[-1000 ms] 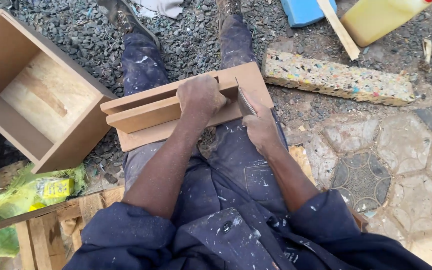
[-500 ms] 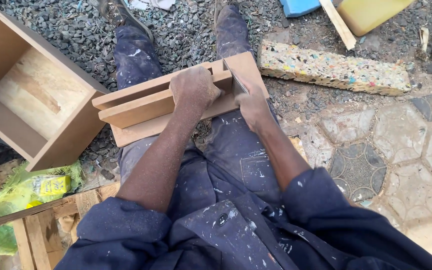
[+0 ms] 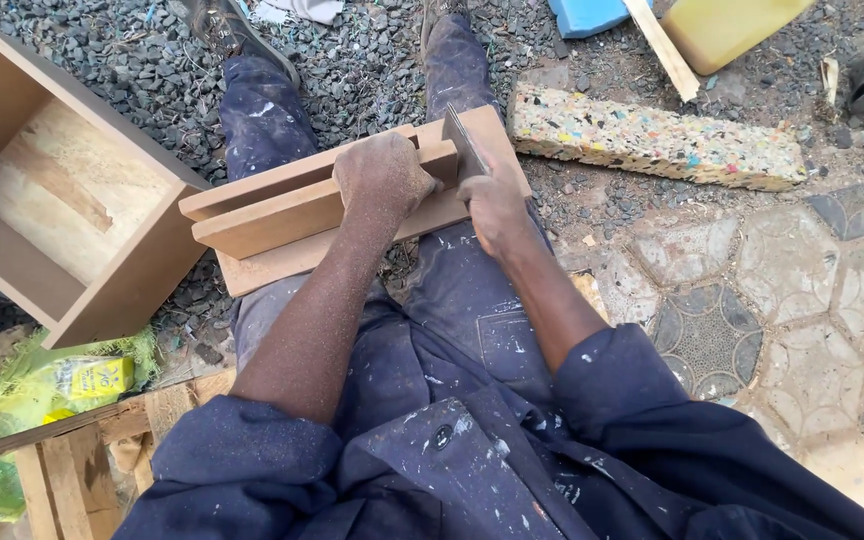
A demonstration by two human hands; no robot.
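Boards of brown fibreboard, joined into a small stepped assembly (image 3: 292, 215), lie across our knees, with the long side running from left to right. We judge it stiff and rather light, with dry, dusty faces that do not slip much; the thin edges and corners look easy to chip. The best hold seems to be over the upright strip in the middle, where the palm can press it down on the legs.

Our left hand (image 3: 384, 175) does exactly this: its fingers are curled closed over the top strip and press it. Our right hand (image 3: 492, 205) is closed around a thin flat metal blade (image 3: 464, 140), which stands against the right end of the strip. How far the fingers wrap around the blade, we cannot tell fully from this view.

On the left, well apart, an open wooden box (image 3: 62, 190) lies on the gravel (image 3: 352, 70). Near left is a yellow-green bag (image 3: 42, 395). On the far right we see a speckled foam block (image 3: 657, 140), a yellow container (image 3: 727, 28) and a wooden stick (image 3: 662, 50). Nothing stands between our hands and the boards; only our own legs limit the space below.
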